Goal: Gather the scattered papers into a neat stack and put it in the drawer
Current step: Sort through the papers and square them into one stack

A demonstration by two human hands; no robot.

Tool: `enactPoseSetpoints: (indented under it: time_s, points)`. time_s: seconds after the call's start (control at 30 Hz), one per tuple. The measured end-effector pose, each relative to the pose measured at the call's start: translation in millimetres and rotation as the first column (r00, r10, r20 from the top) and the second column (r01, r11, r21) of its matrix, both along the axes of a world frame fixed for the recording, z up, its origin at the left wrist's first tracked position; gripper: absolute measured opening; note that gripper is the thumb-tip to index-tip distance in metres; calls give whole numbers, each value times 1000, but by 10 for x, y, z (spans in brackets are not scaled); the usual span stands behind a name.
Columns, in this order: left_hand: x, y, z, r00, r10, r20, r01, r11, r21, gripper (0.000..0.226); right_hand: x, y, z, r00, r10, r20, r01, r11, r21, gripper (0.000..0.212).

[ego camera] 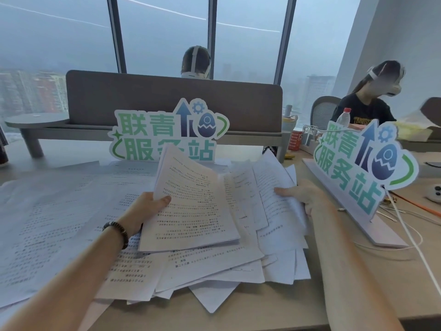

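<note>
Left hand (pixel 145 209) pinches a lifted sheaf of printed pages (pixel 191 204) by its left edge, right hand (pixel 303 197) grips overlapping loose sheets (pixel 274 201) just right of it, both above the messy paper pile (pixel 214 271) at the desk (pixel 322 295) near edge; more papers lie left, nearer the left hand.

two signs (pixel 167 132), two hands (pixel 143 211), perhaps dozens of papers (pixel 59 211).

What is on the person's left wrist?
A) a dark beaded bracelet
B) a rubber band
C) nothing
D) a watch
A: a dark beaded bracelet circles the wrist just behind the left hand, which holds a sheaf of papers.
</note>
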State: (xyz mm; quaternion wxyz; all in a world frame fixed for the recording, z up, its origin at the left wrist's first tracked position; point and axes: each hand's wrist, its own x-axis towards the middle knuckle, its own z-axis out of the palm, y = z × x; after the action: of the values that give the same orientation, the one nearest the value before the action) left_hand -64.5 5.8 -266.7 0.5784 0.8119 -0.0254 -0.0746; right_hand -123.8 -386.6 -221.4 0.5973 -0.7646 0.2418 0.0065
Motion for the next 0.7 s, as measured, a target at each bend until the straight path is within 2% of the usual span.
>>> enactPoseSetpoints:
  time_s: [0.1,0.2,0.3,0.4,0.5,0.53,0.6,0.67,0.7]
  points:
    - [15,8,-9,1000,-6,6,6,1000,-7,12,6,45,73,989,-54,141,33,988,149,59]
    - [24,16,-8,1000,-11,2,11,1000,-9,14,12,93,127,977,-111,182,70,974,216,58]
    - [19,15,4,1000,-16,-6,16,999,-42,16,33,133,249,979,-95,180,60,980,188,58]
    - [23,19,20,999,-28,-26,25,994,-105,19,41,242,503,972,-27,233,6,996,90,70]
    - [24,25,32,997,-45,-58,35,986,-165,21,10,459,890,938,93,333,-83,996,-42,28]
    - [19,31,35,997,-50,-65,38,982,-184,22,18,535,1023,928,126,351,-102,991,-87,23]
    - [17,40,30,995,-57,-80,38,976,-216,24,19,701,1259,899,203,388,-148,975,-166,33]
    - [-5,44,44,995,-50,-92,26,970,-242,24,23,859,1444,869,265,418,-208,962,-178,51]
    - [-18,41,60,994,-44,-102,17,967,-256,24,21,924,1517,855,280,437,-235,959,-156,53]
